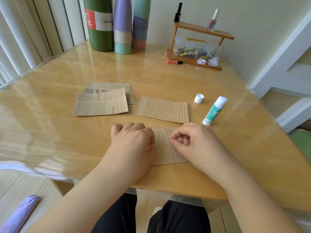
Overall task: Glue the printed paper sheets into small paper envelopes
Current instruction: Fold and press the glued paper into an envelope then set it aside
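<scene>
Seen from the head camera, a person seated at a wooden table (70, 125) works a printed paper sheet (165, 147) lying at lower centre of the frame, near the table's front edge. The left hand (133, 140) rests knuckles-up on the sheet's left part, fingers curled under; whether they pinch the paper cannot be told. The right hand (193, 140) sits over the sheet's right side, fingers loosely curled toward the thumb, and it is unclear whether anything is held between them. Just above the hands, at centre frame, lies a flat folded envelope (163, 109) of the same newsprint paper; to its left, a loose stack of printed sheets (102, 101) overlaps at angles. Right of centre, an uncapped glue stick (214, 111) with a teal label lies tilted on the table, its white cap (199, 98) standing apart just to its upper left. At upper left stand a green flask (100, 31) and pastel stacked cups (122, 31); at upper right, a small wooden rack (198, 47) carries nail polish bottles (212, 20) and a clear box of clips.
</scene>
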### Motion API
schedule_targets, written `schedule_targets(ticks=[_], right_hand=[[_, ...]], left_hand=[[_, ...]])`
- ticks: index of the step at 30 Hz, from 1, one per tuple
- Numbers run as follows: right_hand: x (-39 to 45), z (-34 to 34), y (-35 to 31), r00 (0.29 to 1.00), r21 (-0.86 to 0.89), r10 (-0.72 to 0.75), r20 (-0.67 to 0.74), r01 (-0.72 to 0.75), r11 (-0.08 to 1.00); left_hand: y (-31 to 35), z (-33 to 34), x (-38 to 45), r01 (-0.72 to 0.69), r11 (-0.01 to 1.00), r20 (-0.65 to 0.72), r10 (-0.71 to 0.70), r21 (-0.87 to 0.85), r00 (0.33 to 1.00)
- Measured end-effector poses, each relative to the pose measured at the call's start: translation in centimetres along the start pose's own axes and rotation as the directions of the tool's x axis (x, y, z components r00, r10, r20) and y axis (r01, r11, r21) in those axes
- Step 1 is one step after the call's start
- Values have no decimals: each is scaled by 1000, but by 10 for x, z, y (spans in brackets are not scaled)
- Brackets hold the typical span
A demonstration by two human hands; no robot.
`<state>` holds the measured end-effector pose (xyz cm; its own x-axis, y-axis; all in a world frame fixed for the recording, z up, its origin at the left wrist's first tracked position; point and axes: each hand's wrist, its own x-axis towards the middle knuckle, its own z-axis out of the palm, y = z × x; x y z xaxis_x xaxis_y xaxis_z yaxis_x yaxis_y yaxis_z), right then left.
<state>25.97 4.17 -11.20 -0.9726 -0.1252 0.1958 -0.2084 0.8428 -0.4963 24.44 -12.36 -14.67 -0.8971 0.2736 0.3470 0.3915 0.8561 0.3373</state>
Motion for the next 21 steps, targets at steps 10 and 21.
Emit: schedule_targets(ticks=[10,21], right_hand=[[4,5,8,999,-41,19,29,-18,999],[3,-13,26,993,-84,113,-23,-114,990]], left_hand=[[-8,2,-1,6,1000,-25,-6,12,1000],[-13,-8,1,54,996,-11,-54,76,998]])
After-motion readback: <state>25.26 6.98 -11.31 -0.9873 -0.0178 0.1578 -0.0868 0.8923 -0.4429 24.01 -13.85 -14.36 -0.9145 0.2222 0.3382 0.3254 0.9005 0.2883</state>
